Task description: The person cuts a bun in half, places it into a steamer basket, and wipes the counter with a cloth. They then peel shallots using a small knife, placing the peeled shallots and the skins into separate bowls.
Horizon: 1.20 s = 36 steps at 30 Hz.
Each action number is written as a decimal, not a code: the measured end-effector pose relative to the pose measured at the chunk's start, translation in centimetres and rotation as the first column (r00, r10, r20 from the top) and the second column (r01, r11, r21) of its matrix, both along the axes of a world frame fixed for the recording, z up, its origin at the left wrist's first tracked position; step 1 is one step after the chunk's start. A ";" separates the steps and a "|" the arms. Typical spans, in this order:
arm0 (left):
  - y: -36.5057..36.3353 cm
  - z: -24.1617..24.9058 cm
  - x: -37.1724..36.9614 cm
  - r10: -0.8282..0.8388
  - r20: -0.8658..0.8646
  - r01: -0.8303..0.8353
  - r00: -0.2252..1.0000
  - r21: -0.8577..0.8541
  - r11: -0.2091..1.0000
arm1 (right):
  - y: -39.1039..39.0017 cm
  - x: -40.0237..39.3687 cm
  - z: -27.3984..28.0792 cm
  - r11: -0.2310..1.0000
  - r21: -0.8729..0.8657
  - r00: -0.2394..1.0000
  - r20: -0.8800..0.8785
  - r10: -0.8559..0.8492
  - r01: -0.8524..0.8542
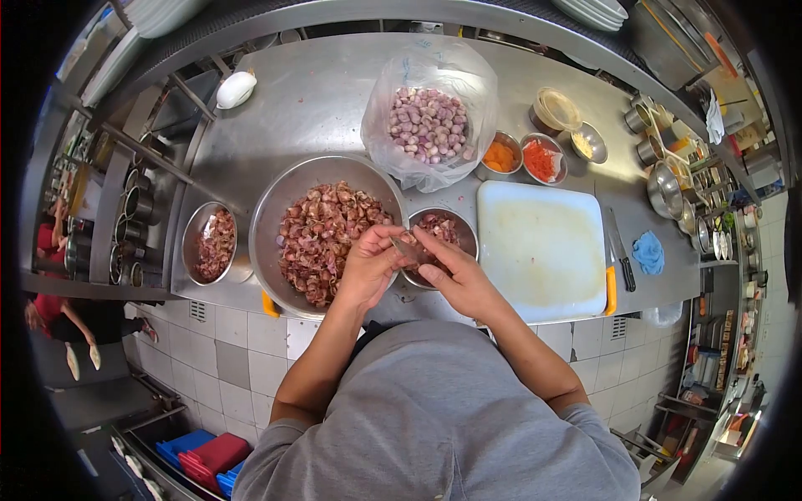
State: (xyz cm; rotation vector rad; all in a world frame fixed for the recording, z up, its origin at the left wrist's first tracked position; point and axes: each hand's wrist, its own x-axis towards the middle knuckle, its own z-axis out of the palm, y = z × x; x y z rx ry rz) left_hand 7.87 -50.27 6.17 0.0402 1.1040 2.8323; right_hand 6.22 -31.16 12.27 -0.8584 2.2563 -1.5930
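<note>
My left hand [371, 265] is closed, fingertips pinched together, at the right rim of a large steel bowl [261, 242] of reddish-brown, unpeeled-looking shallots [326, 238]. Close beside it, my right hand [455, 275] has its thumb and fingers bent around something small. A thin, shiny, blade-like piece [405, 248] shows between the hands; which hand grips it cannot be told. Both hands are over the left part of a smaller steel bowl [474, 238] with reddish pieces. Behind them, a clear plastic bag [380, 117] holds pale purple shallots [428, 125].
Right of the hands lies a white cutting board [541, 250], then a black-handled knife [622, 259] and blue cloth [648, 253]. Bowls of orange [499, 157] and red pieces [543, 159] stand behind. Another steel bowl [209, 244] is at left. A person [71, 321] appears far left.
</note>
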 end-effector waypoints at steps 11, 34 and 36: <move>-0.4 0.2 0.3 0.021 -0.047 -0.025 0.999 -0.091 0.996 | 0.4 -0.8 -0.3 0.998 -0.032 0.991 0.126 0.053 -0.050; 0.8 0.0 1.0 0.239 -0.123 -0.255 0.963 -0.138 0.957 | -1.0 -1.1 -1.6 0.970 -0.241 0.828 0.543 0.137 -0.002; 1.2 -0.2 1.0 0.234 -0.211 -0.274 0.949 -0.184 0.944 | -1.1 -0.9 -1.6 0.960 -0.276 0.853 0.510 0.109 0.042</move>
